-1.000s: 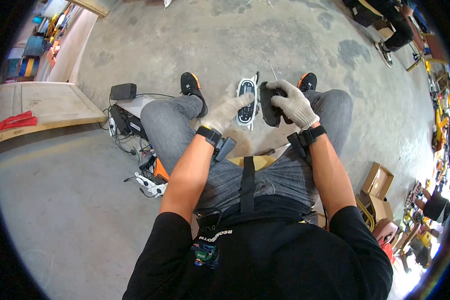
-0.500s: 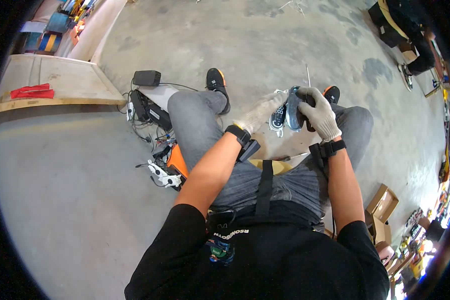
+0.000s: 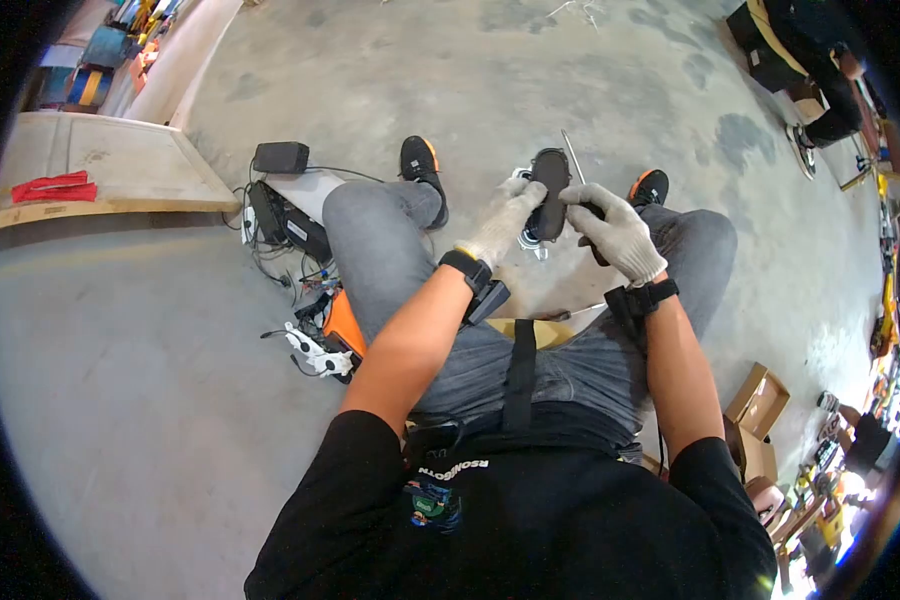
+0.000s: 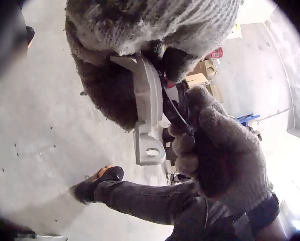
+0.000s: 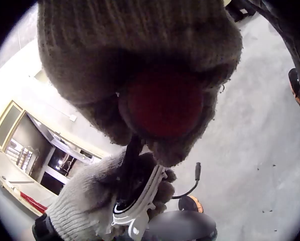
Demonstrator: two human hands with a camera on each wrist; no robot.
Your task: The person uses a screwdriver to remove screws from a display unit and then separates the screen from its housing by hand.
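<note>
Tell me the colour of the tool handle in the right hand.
Red; the handle in the right hand shows best in the right wrist view.

A: Head view: report illumination and distortion.

B: Diffuse, even daylight on the concrete floor (image 3: 140,400); shadows soft and faint. Heavy fisheye curvature, black vignette all round, overexposure at the lower right edge.

A: Wrist views?

B: Left wrist: left hand (image 4: 150,25) close to the lens, blurred; white housing (image 4: 149,95) fairly sharp; glare on the right side. Right wrist: right hand (image 5: 135,55) and red screwdriver handle (image 5: 162,103) dark, defocused.
</note>
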